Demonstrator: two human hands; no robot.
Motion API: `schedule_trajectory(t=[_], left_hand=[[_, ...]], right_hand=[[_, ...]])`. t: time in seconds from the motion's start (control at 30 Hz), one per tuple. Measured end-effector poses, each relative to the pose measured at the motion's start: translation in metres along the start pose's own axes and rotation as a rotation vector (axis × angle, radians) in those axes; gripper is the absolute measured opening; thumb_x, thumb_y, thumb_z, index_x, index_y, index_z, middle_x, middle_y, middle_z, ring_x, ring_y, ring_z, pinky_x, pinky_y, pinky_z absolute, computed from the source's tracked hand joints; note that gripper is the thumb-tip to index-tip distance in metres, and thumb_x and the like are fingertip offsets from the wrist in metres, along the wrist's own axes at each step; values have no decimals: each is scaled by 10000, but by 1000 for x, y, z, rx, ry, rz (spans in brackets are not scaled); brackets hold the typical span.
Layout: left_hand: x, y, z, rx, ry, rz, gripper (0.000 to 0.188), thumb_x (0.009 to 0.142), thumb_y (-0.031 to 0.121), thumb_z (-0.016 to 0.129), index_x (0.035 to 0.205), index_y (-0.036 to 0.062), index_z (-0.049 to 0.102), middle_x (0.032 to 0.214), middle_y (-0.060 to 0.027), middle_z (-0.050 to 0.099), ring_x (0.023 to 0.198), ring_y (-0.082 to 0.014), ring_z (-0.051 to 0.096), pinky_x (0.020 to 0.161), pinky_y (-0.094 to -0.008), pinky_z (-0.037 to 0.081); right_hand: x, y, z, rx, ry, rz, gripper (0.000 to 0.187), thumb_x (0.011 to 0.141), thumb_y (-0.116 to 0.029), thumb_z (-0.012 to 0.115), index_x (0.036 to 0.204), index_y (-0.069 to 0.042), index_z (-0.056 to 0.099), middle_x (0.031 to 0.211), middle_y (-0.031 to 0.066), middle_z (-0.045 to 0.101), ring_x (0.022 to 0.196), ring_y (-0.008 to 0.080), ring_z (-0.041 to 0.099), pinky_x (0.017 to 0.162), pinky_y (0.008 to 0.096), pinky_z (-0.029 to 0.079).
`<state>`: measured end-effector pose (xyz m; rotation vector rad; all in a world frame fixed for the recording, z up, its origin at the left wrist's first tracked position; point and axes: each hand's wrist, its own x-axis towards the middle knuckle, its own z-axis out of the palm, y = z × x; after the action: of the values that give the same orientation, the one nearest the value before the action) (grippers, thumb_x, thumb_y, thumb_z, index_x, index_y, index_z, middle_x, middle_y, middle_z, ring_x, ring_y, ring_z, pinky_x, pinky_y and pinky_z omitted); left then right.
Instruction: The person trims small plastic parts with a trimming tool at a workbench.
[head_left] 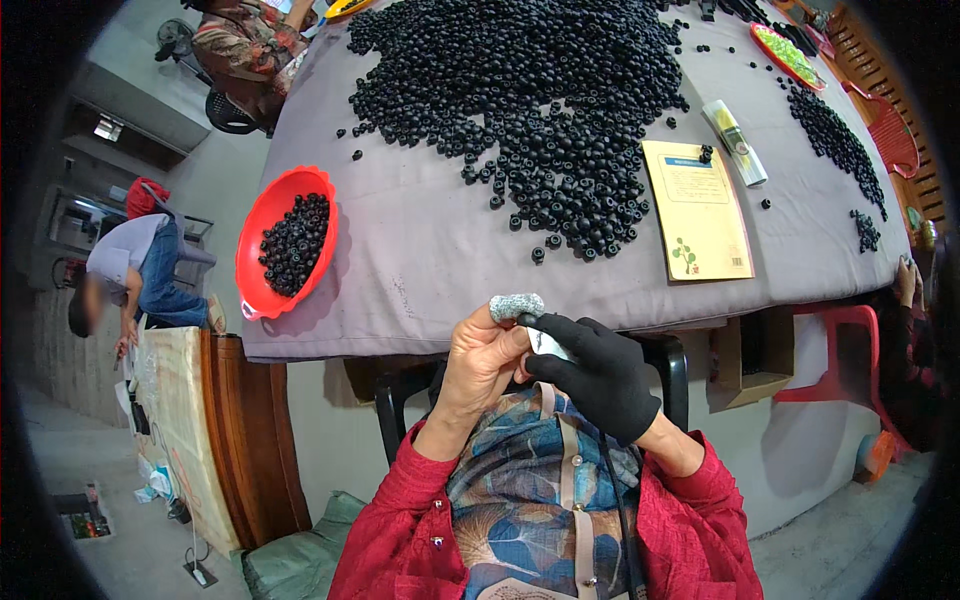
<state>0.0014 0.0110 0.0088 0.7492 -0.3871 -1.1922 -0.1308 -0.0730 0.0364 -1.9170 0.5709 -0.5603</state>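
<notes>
In front of the table's near edge, my two hands meet. My left hand (478,358) is bare except for a grey speckled covering (516,306) wrapped round a fingertip. Its thumb and fingers are pinched together, and what they hold, if anything, is hidden. A black glove covers my right hand (600,375), whose thumb and forefinger close on a small white piece (546,343) with a dark mark. The gloved forefinger touches the grey covering. Beyond my hands, a large heap of small black ring-like parts (540,110) spreads over the table.
The table has a grey cloth (410,240). On it are a red bowl (247,250) of black parts, a yellow booklet (700,215), a white-and-green tube (735,143) and a tray of green pieces (788,57). People are at the left (155,265), far left (245,55) and right edge (905,340).
</notes>
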Motion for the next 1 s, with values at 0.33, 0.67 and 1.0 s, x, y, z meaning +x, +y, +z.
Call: schedule_trajectory(t=[0.33,0.67,1.0], left_hand=[[1,-2,-1,-1,2,-22,211,844,42,548,1052,18,571,785,-57,612,557,-74,556,456,-158,426],[1,-2,0,10,23,-27,203,838,41,557,1038,14,580,742,-44,606,538,-60,546,438,-150,414],[0,-2,0,32,81,-48,169,833,40,566,998,14,597,729,-35,607,528,-48,528,444,-141,403]], right_hand=[[-1,9,1,12,-13,-33,326,796,-160,603,1107,-77,550,764,116,581,656,248,603,575,322,471],[-2,13,4,107,11,9,302,804,-153,594,1091,-66,562,791,124,596,677,248,610,597,318,479],[-2,12,5,148,9,42,287,810,-163,595,1077,-61,571,798,139,603,696,249,615,609,317,479]])
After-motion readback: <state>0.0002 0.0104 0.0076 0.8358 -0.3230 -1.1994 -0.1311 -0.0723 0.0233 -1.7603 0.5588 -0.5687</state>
